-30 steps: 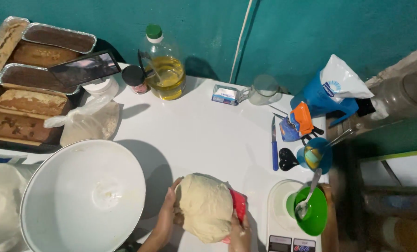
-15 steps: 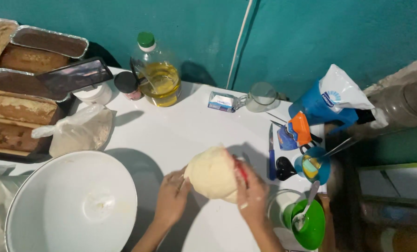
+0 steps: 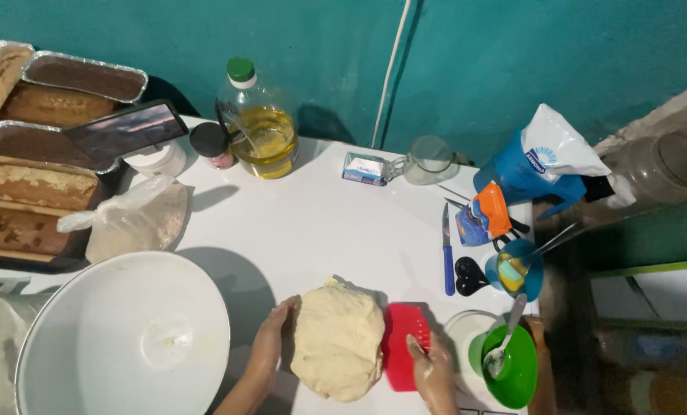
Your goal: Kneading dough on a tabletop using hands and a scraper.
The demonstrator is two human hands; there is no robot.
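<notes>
Dough lump (image 3: 337,340): now set down on white table (image 3: 312,230), moved back toward the near edge vs. 0.5 s ago. Left hand (image 3: 270,347) open-palmed, cupping its side; right hand (image 3: 433,371) grasping red scraper (image 3: 403,344) pressed against it. Shaping under way.

Red scraper (image 3: 405,346) partly hidden behind dough (image 3: 337,338) at 6 o'clock; right hand (image 3: 433,370) covers its lower corner. Both forearms cut off by bottom edge. White bowl (image 3: 124,338) clipped at 7 o'clock. Loaf tins (image 3: 21,146) cut by left edge at 9 o'clock. Glass jar (image 3: 666,165) at 3 o'clock blurred. Green bowl (image 3: 516,367) contents unclear.
</notes>
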